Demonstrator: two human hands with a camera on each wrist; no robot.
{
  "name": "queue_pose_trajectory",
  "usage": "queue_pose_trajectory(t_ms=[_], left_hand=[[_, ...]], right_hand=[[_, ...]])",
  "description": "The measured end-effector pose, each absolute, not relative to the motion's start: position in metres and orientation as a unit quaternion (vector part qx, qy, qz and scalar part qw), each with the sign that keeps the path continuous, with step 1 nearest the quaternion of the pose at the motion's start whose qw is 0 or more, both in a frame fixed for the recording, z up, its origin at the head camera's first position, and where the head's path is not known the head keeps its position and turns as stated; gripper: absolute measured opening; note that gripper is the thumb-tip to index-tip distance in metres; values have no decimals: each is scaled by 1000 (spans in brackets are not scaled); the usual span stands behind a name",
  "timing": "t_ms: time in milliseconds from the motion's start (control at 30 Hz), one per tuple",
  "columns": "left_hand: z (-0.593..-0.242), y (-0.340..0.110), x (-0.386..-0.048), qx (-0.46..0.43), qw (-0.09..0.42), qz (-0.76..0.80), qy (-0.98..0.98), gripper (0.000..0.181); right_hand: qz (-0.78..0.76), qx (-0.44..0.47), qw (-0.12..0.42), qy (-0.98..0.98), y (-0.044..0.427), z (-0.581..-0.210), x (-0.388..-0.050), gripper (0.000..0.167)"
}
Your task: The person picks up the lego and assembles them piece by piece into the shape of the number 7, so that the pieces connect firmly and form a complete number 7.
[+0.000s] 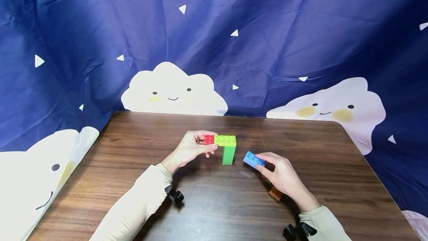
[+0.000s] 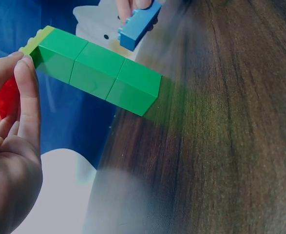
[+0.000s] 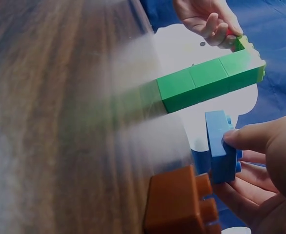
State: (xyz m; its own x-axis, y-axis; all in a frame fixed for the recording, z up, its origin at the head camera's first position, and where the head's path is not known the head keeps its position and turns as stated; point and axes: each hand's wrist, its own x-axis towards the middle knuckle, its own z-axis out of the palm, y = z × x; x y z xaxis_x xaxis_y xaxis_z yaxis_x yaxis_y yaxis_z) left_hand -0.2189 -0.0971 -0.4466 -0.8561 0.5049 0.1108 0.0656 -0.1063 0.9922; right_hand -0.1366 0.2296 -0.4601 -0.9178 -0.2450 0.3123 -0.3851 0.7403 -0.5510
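Note:
Three stacked green bricks (image 2: 96,66) form a standing column on the table, capped by a lime-green brick (image 1: 225,140) that juts out to the left. A red brick (image 1: 208,139) lies at the lime brick's left end, within my left hand (image 1: 188,148); thumb and fingers pinch the structure there. To the right of the column, my right hand (image 1: 283,174) holds a blue brick (image 1: 250,159) between thumb and fingers, studs up and tilted, apart from the column. An orange-brown brick (image 3: 174,202) rests on the table below the right hand, which partly covers it in the head view.
The brown wood-grain table (image 1: 214,211) has rounded far corners. Behind it hangs a dark blue cloth (image 1: 207,44) with white clouds and triangles. Black wrist devices (image 1: 174,195) sit at both sleeves.

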Motion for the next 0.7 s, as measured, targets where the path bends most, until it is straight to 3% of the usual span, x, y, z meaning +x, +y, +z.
queue_pose_trajectory(t_ms=[700], left_hand=[[-448, -96, -218, 212, 154, 710, 654, 42]], right_hand=[[337, 167, 130, -918, 228, -436, -141, 37]])
